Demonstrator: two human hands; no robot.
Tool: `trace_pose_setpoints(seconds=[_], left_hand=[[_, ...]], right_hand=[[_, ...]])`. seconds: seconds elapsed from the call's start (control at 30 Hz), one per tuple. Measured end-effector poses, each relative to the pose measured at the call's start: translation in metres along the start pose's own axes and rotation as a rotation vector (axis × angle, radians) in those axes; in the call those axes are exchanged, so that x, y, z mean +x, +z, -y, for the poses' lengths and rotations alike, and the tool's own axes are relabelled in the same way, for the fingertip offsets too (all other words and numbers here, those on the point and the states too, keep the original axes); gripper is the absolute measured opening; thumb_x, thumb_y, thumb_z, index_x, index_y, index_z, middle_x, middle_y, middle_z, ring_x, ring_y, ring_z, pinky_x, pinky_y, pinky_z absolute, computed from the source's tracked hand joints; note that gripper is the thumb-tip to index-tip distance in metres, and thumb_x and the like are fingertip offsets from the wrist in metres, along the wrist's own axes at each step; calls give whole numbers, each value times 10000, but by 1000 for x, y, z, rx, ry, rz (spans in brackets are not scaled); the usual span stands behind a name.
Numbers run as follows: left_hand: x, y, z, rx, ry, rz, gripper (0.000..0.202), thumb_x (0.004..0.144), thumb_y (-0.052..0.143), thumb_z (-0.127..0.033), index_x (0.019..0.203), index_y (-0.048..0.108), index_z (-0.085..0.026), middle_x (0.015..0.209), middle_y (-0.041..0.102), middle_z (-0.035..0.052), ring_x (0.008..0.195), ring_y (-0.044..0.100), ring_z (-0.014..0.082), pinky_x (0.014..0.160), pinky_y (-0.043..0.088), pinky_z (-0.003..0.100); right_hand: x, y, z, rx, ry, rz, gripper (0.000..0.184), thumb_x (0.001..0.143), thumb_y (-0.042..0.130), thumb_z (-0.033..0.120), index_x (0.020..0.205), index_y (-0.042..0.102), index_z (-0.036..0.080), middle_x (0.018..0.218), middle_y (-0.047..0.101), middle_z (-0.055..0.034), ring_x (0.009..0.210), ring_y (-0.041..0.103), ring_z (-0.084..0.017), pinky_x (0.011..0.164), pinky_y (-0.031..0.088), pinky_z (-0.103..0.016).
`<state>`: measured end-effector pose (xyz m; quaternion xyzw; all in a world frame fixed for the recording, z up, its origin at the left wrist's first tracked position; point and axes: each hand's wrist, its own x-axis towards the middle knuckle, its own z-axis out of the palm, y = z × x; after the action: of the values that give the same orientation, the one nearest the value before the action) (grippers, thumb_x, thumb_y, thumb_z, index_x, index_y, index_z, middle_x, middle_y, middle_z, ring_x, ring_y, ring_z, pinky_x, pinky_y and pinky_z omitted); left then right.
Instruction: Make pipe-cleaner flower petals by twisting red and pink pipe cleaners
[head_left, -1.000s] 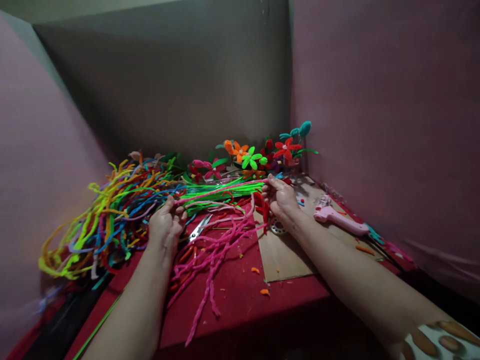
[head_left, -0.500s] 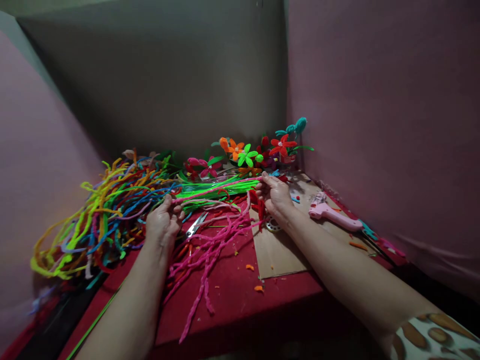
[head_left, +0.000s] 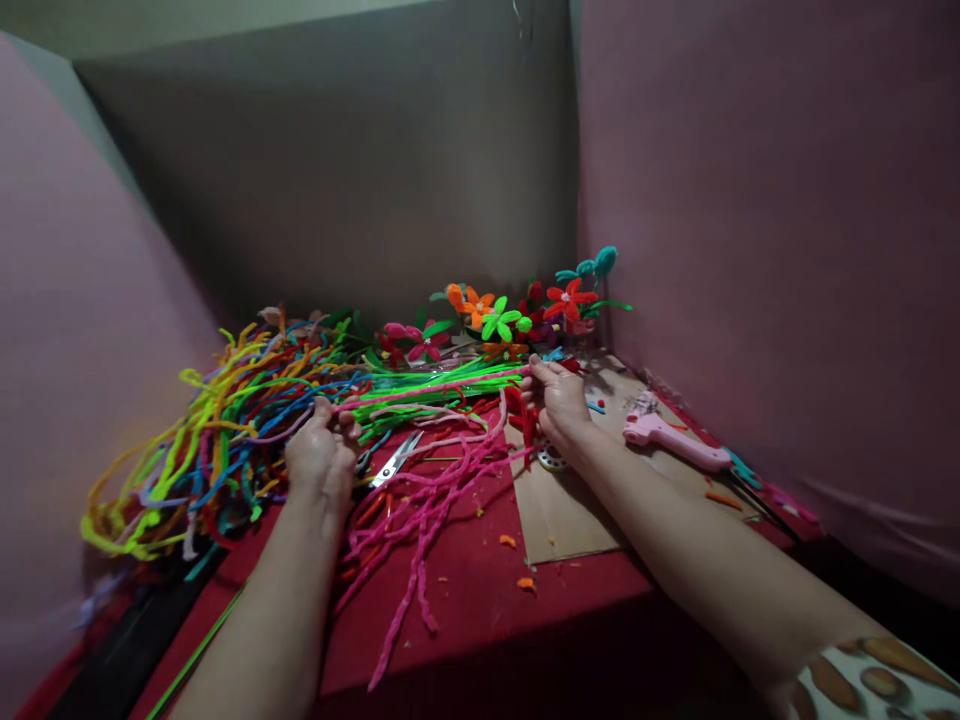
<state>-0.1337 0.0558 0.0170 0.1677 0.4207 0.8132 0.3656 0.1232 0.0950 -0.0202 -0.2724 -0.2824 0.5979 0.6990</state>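
A pink pipe cleaner (head_left: 435, 387) is stretched nearly straight between my two hands, above the green pipe cleaners (head_left: 405, 400). My left hand (head_left: 324, 450) pinches its left end, and my right hand (head_left: 556, 395) pinches the other end, slightly higher. Below it, several loose pink pipe cleaners (head_left: 427, 510) lie tangled on the red tablecloth (head_left: 480, 640). Scissors (head_left: 394, 462) lie between the hands with blades partly apart, their handles partly covered by pink strands. Red pipe cleaner pieces (head_left: 523, 410) lie beside my right hand.
A heap of multicoloured pipe cleaners (head_left: 195, 440) spreads at the left. Finished pipe-cleaner flowers (head_left: 499, 320) stand at the back by the wall. On the right, a pink glue gun (head_left: 671, 437) rests on a cardboard sheet (head_left: 570, 520). Orange scraps (head_left: 526, 584) dot the cloth.
The view has shifted slightly, moving the scene a little down and right. My left hand has moved slightly outward, so the hands are a bit farther apart along the pink pipe cleaner.
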Motion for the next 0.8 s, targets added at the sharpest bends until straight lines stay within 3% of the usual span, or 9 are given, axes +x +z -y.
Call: trace_pose_setpoints(seconds=[0.27, 0.37, 0.53, 0.8], left_hand=[[-5, 5, 4, 28, -62, -11, 184, 837, 488, -106, 654, 491, -128, 541, 542, -19, 413, 513, 57, 372, 376, 142], [-5, 5, 7, 42, -65, -5, 155, 819, 503, -84, 670, 513, -125, 533, 549, -15, 422, 539, 72, 381, 396, 145], [-6, 6, 7, 59, -58, 20, 145, 814, 509, -88, 675, 517, -130, 510, 538, -29, 407, 540, 81, 371, 406, 159], [-10, 8, 3, 76, -47, 41, 208, 831, 496, -106, 624, 484, -128, 492, 517, -36, 394, 517, 64, 336, 359, 144]], right_hand=[[2, 2, 2, 229, 116, 137, 100, 713, 662, 193, 753, 578, 158, 641, 664, -4, 506, 613, -122, 458, 512, -226], [0, 3, 2, 252, 139, 196, 146, 689, 641, 82, 810, 605, 154, 698, 675, -9, 586, 643, -127, 540, 546, -231], [1, 2, 1, 266, 113, 184, 219, 663, 562, -54, 757, 598, 141, 696, 678, -24, 646, 656, -115, 648, 560, -212], [4, -1, 2, 202, 131, 150, 106, 775, 541, 57, 733, 571, 151, 641, 675, -26, 550, 638, -115, 513, 543, -203]])
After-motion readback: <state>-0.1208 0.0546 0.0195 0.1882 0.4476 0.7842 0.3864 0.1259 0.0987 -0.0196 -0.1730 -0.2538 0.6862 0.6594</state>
